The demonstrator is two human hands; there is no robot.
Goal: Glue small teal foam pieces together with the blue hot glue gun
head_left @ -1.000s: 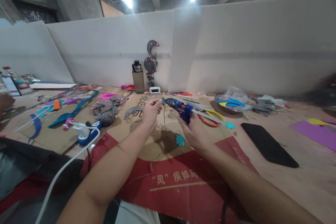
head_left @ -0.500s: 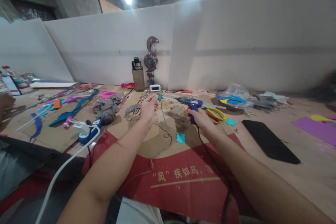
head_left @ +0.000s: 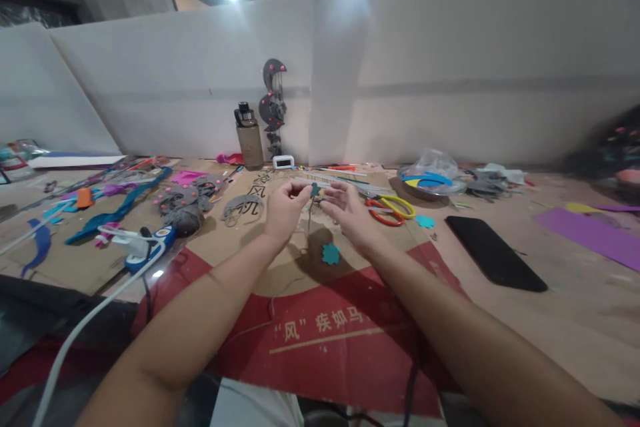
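- Left hand: thumb and fingers are pinched on the small teal piece, which is held up above the printed cardboard.
- Right hand: loosely curled, fingertips just beside that piece; whether they grip or touch anything is too small to tell.
- A thin grey cord hangs down below the small teal piece, between the two hands; the exact join is hidden at this size.
- Done, as far as shows: the teal piece and the cord are together at the fingertips. Whether they are firmly fixed to each other cannot be told.
- Left over: a teal flower cutout lies flat on the cardboard below the hands, apart from both of them, and a turquoise cutout lies on the table near the scissors. Neither appears to be joined to anything, so both look unused.
- Farther along, by the look of it: the grey crescent hanging against the white partition has its parts strung together with pink dots in place.
- Grey dotted pieces lie beside a ball of grey yarn on the left.
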